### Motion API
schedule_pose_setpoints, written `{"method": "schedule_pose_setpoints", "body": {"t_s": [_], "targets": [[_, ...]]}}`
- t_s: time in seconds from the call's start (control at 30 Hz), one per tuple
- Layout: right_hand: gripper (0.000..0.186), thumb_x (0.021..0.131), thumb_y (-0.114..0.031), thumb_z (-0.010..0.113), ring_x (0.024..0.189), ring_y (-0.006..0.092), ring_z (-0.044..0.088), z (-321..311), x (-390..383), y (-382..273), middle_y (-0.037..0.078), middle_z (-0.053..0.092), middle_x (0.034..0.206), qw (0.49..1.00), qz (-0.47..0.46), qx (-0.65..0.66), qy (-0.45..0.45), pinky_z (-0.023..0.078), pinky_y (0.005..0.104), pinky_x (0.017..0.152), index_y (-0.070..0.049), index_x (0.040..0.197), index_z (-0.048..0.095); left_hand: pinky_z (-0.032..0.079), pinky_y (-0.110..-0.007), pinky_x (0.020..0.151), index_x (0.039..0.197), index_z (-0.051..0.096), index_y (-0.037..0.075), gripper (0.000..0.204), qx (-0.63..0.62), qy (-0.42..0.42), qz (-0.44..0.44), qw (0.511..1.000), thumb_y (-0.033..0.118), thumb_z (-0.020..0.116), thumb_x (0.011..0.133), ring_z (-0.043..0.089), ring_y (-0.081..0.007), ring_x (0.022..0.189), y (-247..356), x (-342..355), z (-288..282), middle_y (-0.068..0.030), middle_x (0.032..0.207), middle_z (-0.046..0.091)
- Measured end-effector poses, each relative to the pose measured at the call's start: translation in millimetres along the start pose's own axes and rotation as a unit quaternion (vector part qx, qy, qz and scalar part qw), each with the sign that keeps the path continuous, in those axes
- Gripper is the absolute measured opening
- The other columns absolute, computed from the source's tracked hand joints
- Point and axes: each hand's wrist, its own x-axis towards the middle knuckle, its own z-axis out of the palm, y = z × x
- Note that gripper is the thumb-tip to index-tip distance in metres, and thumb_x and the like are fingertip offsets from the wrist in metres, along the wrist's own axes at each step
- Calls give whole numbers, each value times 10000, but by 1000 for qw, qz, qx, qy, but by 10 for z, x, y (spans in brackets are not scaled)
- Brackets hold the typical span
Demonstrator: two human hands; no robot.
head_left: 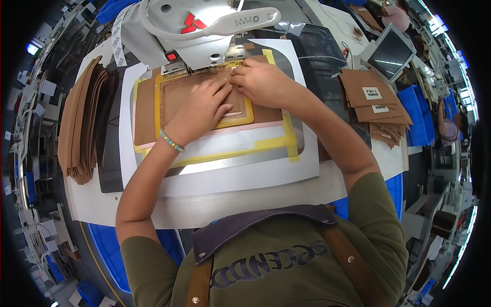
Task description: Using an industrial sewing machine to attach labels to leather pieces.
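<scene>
A brown sheet of fabric or leather [176, 97] lies under a yellow rectangular frame [159, 110], just in front of the sewing machine head [153, 38]. My left hand [204, 107] rests on the sheet inside the frame, palm down, its fingers stretched out. At the frame's right side, my right hand [263, 82] bends its fingers down against the brown piece and the frame edge. Whatever those right fingertips pinch is hidden beneath them. Around the frame runs a flat template edged with yellow tape [245, 147], lying on white sheeting [215, 187].
A stack of brown pieces [79, 128] stands at the left. More brown pieces with white labels [368, 97] lie at the right, near a screen [391, 53] and a blue bin [415, 115]. A white lamp-like arm [240, 21] crosses above the machine. Other people sit farther right.
</scene>
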Motion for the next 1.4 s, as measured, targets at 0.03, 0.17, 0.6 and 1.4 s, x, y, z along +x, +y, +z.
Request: {"method": "schedule_pose_setpoints", "body": {"t_s": [0.03, 0.17, 0.6, 1.4], "targets": [[305, 897, -145, 770, 1113, 262, 670, 13, 11, -11, 63, 781, 1239, 1000, -1, 0, 0, 578, 358, 988, -40, 1183, 786, 438, -490, 1175, 1444, 640, 0, 484, 0, 1, -1, 1000, 273, 680, 1046, 543, -401, 1399, -16, -10, 0, -185, 1526, 595], [297, 917, -153, 764, 1148, 258, 666, 29, 15, -44, 50, 773, 1272, 1000, -20, 18, 17, 579, 363, 999, -46, 1193, 787, 447, -478, 1163, 1425, 651, -5, 453, -16, 3, -19, 1000, 248, 671, 1050, 561, -386, 1376, -74, -49, -21, -184, 1495, 620], [243, 1003, -178, 668, 1224, 253, 652, -346, -438, -53, 39, 738, 1285, 991, 51, 118, -34, 568, 396, 1016, -90, 1204, 773, 431, -449, 1224, 1435, 666, 43, 409, -48, 1, -73, 996, 125, 671, 1035, 536, -351, 1464, -252, -598, -447, -112, 1510, 651], [402, 913, -64, 697, 1246, 263, 647, -58, -249, -634, 81, 734, 1302, 991, -72, 109, -16, 512, 393, 1063, -49, 1314, 717, 272, -531, 1311, 1541, 614, 126, 527, -99, -94, -4, 991, 223, 678, 1027, 341, -328, 1619, -265, -642, -330, -75, 1698, 475]]}}
